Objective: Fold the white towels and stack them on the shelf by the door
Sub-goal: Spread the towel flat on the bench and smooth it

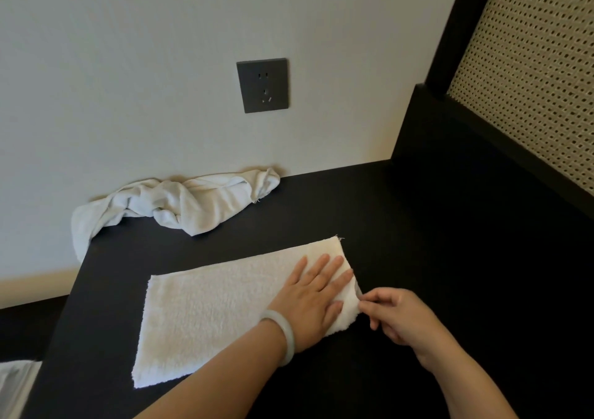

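White terry, flat towel (221, 309): lies spread as a neat rectangle on the black tabletop (434, 251), close to the person. Its long side slants from the near left up toward the right, and its right end is slightly bunched under the hands.
Left hand (316, 295): lies palm down on the right end of the flat towel. The fingers are straight and slightly spread, pressing the cloth to the top and gripping nothing.
Right hand (400, 317): sits just beside the left hand at the towel's right edge. The fingers are curled and the fingertips (363, 304) pinch the near right corner of the cloth, which puckers a little there.
Bracelet (284, 336): a pale, smooth bangle round the left wrist, over the towel's near edge.
Crumpled towel (180, 201): a second white towel, unfolded and twisted into a rope-like heap. It sits at the back of the tabletop against the wall, well apart from the flat one, and its left end droops over the table's left edge.
Wall socket (262, 85): a dark grey square plate on the pale wall, above the right end of the heap.
Cane panel (527, 78): woven, light-coloured, set in a black frame rising at the right side of the tabletop.
Pale fabric (14, 386): a bit shows at the lower left corner, below table level. I cannot tell what it is.
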The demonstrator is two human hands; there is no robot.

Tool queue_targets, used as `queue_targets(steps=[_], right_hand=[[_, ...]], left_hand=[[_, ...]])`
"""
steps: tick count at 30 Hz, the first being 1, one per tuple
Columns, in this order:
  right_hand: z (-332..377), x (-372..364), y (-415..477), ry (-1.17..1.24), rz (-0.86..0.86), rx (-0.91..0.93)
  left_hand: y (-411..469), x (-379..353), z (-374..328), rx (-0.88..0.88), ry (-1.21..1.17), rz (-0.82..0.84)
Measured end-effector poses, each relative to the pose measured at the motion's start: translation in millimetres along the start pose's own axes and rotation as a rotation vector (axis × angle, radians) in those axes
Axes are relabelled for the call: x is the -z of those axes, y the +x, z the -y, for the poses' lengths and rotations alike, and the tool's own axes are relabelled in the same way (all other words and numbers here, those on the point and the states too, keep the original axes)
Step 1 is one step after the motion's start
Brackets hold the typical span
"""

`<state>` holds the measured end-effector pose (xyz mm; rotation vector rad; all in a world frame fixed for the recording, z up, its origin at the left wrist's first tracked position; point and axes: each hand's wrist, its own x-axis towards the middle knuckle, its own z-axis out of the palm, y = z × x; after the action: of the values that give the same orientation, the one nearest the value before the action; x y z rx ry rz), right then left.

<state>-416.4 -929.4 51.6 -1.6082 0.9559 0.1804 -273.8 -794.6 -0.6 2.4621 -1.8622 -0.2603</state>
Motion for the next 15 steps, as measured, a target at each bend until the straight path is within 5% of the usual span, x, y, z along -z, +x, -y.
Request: queue_targets(steps=[15], right_hand=[[7,20,17,-0.259,0.113,-0.13]], left_hand=[[2,-1,1,-0.004,-0.024,0.002]])
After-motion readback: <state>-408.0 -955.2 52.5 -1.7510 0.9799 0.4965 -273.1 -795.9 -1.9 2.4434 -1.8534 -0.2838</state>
